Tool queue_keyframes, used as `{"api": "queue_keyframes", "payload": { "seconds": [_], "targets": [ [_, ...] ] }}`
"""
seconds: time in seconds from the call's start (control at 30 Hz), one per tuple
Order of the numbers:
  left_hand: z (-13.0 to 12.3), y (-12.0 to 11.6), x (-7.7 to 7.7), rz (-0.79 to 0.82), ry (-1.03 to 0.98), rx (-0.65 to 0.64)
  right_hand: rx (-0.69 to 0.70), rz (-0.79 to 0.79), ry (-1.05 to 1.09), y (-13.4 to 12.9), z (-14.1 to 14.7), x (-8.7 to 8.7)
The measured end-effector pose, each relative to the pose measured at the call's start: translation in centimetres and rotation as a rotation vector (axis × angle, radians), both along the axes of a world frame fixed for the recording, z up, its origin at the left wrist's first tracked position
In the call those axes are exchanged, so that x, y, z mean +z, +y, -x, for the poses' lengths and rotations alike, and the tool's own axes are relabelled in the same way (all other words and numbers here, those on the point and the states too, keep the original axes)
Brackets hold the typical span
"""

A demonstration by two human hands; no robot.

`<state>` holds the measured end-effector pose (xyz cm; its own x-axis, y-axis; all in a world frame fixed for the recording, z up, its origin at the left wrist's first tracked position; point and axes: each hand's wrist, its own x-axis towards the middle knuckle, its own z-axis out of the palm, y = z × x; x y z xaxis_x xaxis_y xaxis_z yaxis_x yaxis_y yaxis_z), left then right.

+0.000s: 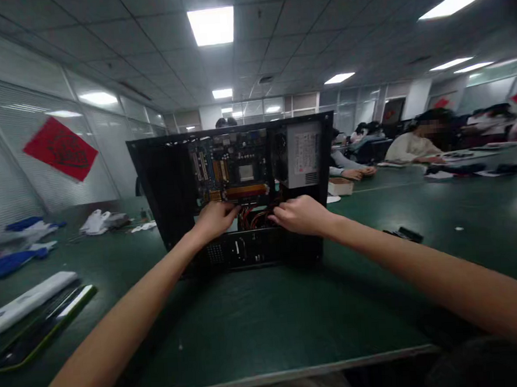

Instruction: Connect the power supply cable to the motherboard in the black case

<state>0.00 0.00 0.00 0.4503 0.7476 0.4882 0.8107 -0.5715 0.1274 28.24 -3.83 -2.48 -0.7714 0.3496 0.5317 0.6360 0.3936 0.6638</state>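
Note:
An open black computer case (162,188) stands on the green table (249,328), its inside facing me. In it are a motherboard (246,172) and, at the upper right, a silver power supply (304,155). Red and dark cables (257,218) run across the lower middle of the case. My left hand (216,220) reaches in at the left end of the cables, fingers bent together. At their right end is my right hand (297,214), its thumb and fingers closed. What either hand pinches is too small to make out.
A white power strip (32,301) and a black item with a green edge (43,329) lie at the left. Blue and white bags (20,243) sit farther back. A small box (340,186) is behind the case, and a black object (405,235) lies right. People sit beyond.

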Motion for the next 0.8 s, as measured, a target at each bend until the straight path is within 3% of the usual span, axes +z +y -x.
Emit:
{"api": "queue_keyframes", "payload": {
  "seconds": [0.13,0.27,0.4,0.57,0.8],
  "targets": [
    [1.0,-2.7,-2.2,-0.036,0.092,0.031,0.084,-0.027,-0.175,-2.0,-5.5,-1.3],
    [0.5,-3.4,-2.5,-0.063,0.092,0.183,0.115,-0.016,-0.201,-1.2,-7.4,-2.2],
    [0.6,-1.4,-2.0,-0.025,0.037,0.223,0.109,0.028,-0.054,0.5,-5.6,-3.2],
    [2.3,2.7,-2.1,-0.049,-0.003,0.317,0.040,0.061,0.005,0.8,-2.2,-3.3],
    [4.8,8.6,-1.7,0.078,-0.479,0.434,-0.141,0.195,0.006,-0.6,4.2,-2.0]
  ]
}}
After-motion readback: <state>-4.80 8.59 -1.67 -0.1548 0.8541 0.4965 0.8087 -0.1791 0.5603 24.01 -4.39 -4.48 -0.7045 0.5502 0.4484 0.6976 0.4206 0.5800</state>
